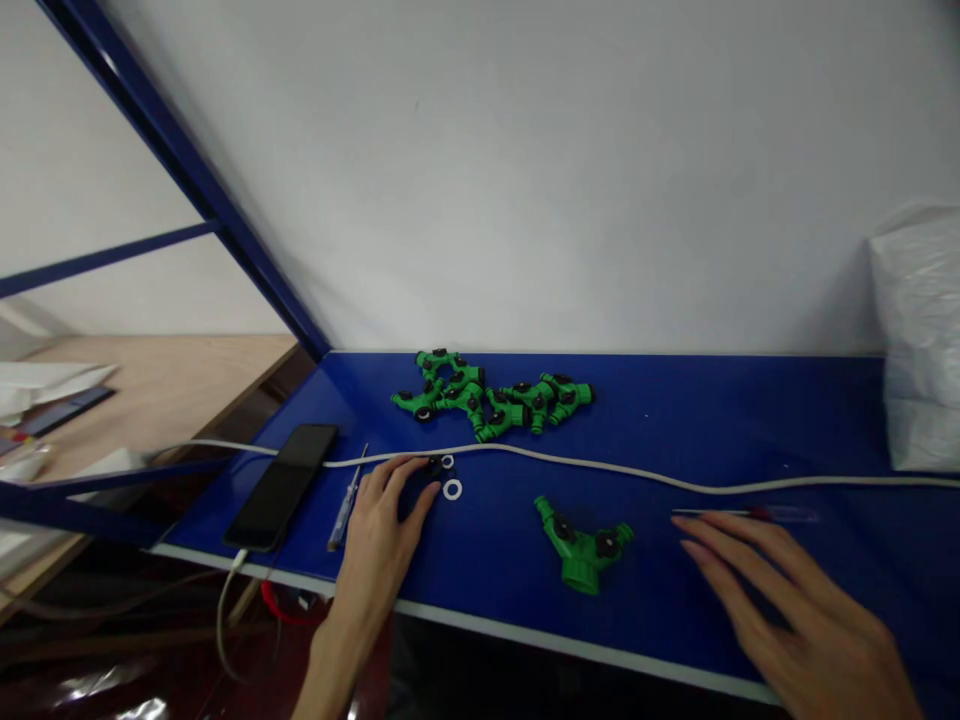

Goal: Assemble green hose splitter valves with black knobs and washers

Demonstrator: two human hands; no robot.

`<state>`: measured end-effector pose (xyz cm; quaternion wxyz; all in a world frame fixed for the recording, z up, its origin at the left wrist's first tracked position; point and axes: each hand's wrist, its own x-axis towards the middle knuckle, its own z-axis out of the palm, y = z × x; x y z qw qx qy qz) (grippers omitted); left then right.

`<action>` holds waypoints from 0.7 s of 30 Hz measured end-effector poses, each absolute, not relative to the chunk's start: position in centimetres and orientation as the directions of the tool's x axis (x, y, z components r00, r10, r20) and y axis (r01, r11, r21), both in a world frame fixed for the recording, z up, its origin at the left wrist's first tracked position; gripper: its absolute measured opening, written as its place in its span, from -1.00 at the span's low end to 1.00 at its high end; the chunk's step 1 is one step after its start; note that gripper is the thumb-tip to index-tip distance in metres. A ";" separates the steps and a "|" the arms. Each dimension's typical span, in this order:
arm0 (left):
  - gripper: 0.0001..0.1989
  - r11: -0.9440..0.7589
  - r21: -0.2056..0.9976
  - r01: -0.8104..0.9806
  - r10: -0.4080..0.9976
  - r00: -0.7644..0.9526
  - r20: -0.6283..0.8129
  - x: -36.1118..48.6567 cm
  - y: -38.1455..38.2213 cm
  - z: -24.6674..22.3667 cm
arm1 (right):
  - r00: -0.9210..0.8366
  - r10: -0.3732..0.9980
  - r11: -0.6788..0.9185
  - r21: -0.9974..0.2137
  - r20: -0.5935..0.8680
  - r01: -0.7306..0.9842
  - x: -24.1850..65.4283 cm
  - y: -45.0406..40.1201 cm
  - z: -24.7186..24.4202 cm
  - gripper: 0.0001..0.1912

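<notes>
My left hand (pixel 379 520) rests on the blue table with thumb and index finger apart. Its fingertips are at a small black part (pixel 435 467), and whether they touch it I cannot tell. Two white rings, a nearer washer (pixel 452 490) and a smaller one (pixel 448 462), lie just right of those fingers. To the right, a green Y-shaped hose splitter (pixel 581 550) with black valve knobs lies apart from both hands. My right hand (pixel 799 610) has its fingers stretched out beside a thin screwdriver (pixel 784 513) with a clear handle; the fingertips are at its shaft.
Several green splitters (pixel 491 400) lie in a cluster near the wall. A white cable (pixel 600 463) crosses the table. On the left are a black phone (pixel 281 490) and another screwdriver (pixel 345 510). A white plastic bag (pixel 926 340) stands at the far right.
</notes>
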<state>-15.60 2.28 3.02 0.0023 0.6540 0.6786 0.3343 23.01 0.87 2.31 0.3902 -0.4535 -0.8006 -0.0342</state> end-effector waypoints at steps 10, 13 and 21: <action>-0.55 -0.032 0.481 0.876 0.912 -0.172 0.373 -15.9 1.2 2.5 | -0.242 0.831 0.483 -0.435 0.502 0.760 14.2 -0.9 2.0 -0.39; -0.52 0.025 0.442 0.897 0.910 -0.204 0.361 -16.6 1.0 2.3 | -0.211 0.868 0.425 -0.452 0.450 0.784 13.6 -1.0 1.6 -0.34; -0.57 0.084 0.504 0.859 0.927 -0.253 0.276 -16.9 1.4 2.9 | -0.190 0.935 0.319 -0.473 0.300 0.821 11.7 -0.4 3.0 -0.60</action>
